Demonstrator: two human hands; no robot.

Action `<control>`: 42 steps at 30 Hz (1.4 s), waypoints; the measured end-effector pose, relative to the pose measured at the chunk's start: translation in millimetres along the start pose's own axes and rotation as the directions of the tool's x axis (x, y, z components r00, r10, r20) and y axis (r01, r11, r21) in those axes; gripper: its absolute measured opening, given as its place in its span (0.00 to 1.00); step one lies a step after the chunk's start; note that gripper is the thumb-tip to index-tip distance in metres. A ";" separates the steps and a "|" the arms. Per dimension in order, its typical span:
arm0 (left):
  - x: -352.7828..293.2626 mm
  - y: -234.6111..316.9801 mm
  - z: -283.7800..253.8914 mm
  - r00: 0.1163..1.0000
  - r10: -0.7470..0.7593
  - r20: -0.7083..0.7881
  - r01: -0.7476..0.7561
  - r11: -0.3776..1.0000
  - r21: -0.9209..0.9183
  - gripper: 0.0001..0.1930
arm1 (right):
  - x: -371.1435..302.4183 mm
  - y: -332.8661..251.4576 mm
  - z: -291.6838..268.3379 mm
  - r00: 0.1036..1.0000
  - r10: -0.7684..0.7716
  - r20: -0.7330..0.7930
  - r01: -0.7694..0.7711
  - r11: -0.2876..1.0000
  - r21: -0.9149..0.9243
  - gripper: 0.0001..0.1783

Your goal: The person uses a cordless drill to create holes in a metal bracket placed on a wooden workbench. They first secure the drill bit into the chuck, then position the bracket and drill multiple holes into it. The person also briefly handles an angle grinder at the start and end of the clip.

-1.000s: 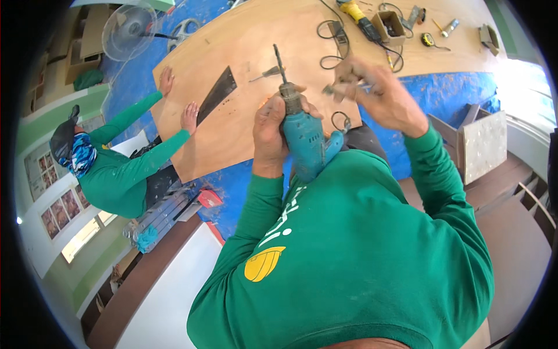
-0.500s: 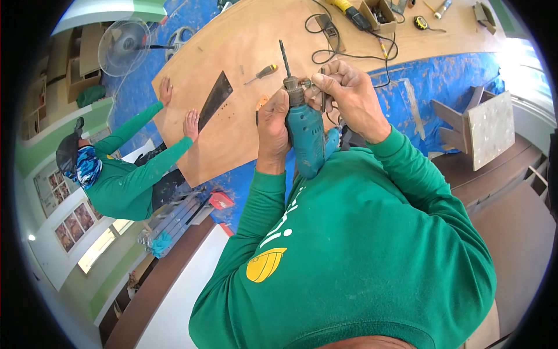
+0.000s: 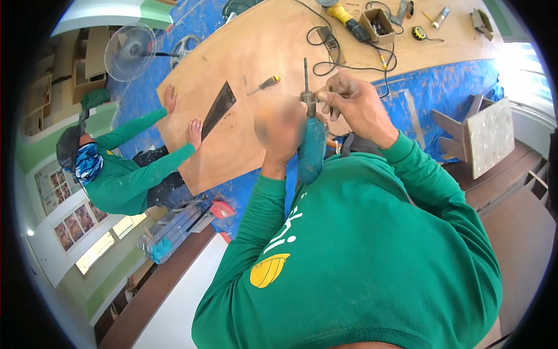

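A teal power drill (image 3: 313, 148) stands upright in front of my chest, its long drill bit (image 3: 306, 72) pointing away from me over the wooden board. My left hand (image 3: 282, 131) wraps round the drill's left side just below the chuck (image 3: 308, 103); a blur covers part of its fingers. At the chuck's right side, my right hand (image 3: 361, 104) pinches a small metal chuck key (image 3: 332, 109), mostly hidden by the fingers. The key's tip is close against the chuck; whether it is seated cannot be seen.
A co-worker (image 3: 125, 168) at the left rests both hands on the board (image 3: 232, 52), beside a dark tapering blade (image 3: 220, 107). On it lie a screwdriver (image 3: 268, 82), a corded yellow power tool (image 3: 346, 18), a box (image 3: 378, 29) and a tape measure (image 3: 418, 33). A fan (image 3: 129, 53) stands beyond.
The drill has come slightly down and right, and its bit has swung more upright. My right hand with the chuck key has moved closer to the chuck and lower.
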State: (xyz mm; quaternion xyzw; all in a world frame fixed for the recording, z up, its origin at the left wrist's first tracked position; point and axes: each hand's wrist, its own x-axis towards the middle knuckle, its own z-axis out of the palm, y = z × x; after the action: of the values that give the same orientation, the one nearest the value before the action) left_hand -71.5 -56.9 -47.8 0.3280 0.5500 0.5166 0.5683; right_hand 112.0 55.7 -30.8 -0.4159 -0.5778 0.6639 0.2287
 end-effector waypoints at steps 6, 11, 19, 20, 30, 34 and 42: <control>2.5 -17.2 -0.6 1.000 0.001 0.014 -0.001 1.000 0.026 0.19 | 9.9 23.3 -6.6 0.976 0.097 0.193 -0.128 0.980 0.154 0.15; 2.7 -17.6 2.0 0.997 0.042 -0.058 -0.042 0.999 0.001 0.18 | 0.0 19.8 -2.8 0.989 0.052 0.136 -0.091 0.950 0.298 0.19; 7.2 0.5 -7.8 0.997 -0.074 -0.033 0.067 0.983 -0.170 0.24 | 27.5 31.9 -4.7 0.976 0.082 0.201 -0.086 0.996 0.009 0.24; 10.1 -1.8 -7.2 0.997 -0.063 -0.046 0.054 0.981 -0.188 0.25 | 30.9 24.6 -3.0 0.975 0.102 0.198 -0.111 0.993 0.034 0.26; 8.6 -29.8 -11.1 0.996 -0.048 -0.078 0.035 0.987 -0.157 0.26 | 30.2 19.8 13.8 0.992 -0.030 0.126 0.050 0.986 -0.159 0.20; 11.2 -35.6 -10.3 0.993 -0.107 -0.060 0.103 0.993 -0.063 0.29 | 40.8 59.5 22.5 0.999 0.030 0.033 -0.018 0.949 -0.314 0.26; 13.9 -59.9 -14.2 0.966 -0.119 -0.230 0.174 0.957 0.233 0.36 | 46.0 102.9 78.9 0.933 -0.264 -0.246 0.069 0.798 -0.598 0.20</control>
State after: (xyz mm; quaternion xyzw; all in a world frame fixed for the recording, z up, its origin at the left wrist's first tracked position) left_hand -73.6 -61.5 -110.6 0.2980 0.6918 0.4313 0.4965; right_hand 40.5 22.8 -143.7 -0.5135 -0.7427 0.3573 0.2389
